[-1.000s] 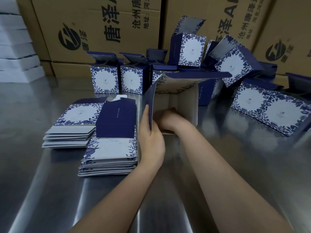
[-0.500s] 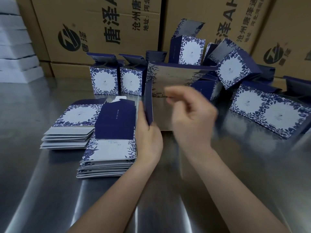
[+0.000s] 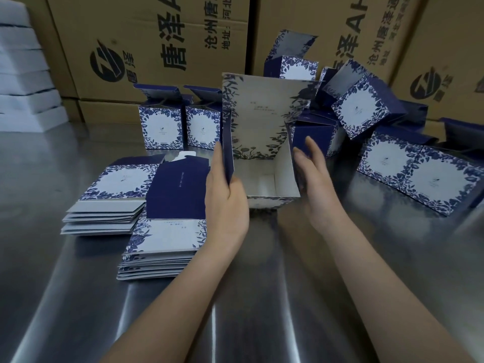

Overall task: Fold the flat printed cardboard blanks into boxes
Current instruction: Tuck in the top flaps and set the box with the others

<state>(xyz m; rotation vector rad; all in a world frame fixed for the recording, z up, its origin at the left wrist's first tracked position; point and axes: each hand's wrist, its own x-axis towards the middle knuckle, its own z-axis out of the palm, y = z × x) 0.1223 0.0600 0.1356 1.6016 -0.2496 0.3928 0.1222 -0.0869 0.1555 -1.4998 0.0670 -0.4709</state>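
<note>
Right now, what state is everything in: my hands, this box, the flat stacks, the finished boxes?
Box: upright, top open, lid flap raised.
Left hand: pinching the box's left wall.
Right hand: open, fingers straight, at the right wall.
Flat stacks: two, unfolded.
Back boxes: upright, lids open.
Right boxes: tipped over.

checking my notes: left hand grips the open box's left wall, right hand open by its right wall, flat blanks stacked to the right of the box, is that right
One slip: in the head view the flat blanks are stacked left of the open box, not right. The rest holds: left hand grips its left wall, right hand open by its right wall.
</note>
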